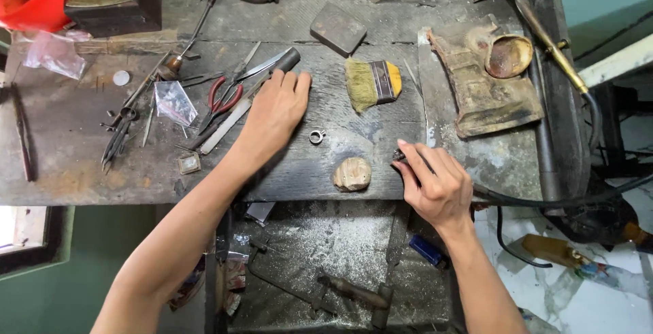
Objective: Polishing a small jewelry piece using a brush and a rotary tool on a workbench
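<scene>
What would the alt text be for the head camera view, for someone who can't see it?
Seen from above, a person's left hand reaches over tools on a worn workbench while the right hand grips a handpiece on a black hose. Between the hands lie a small metal ring, a brush and a tan lump.

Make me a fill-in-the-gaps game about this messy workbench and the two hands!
1. The left hand rests on a metal ____ beside the scissors.
2. The scissors have ____ handles.
3. The small ring lies between the left hand and the ____ hand.
4. The brush has ____ bristles.

Missing words: file; red; right; yellow
</scene>
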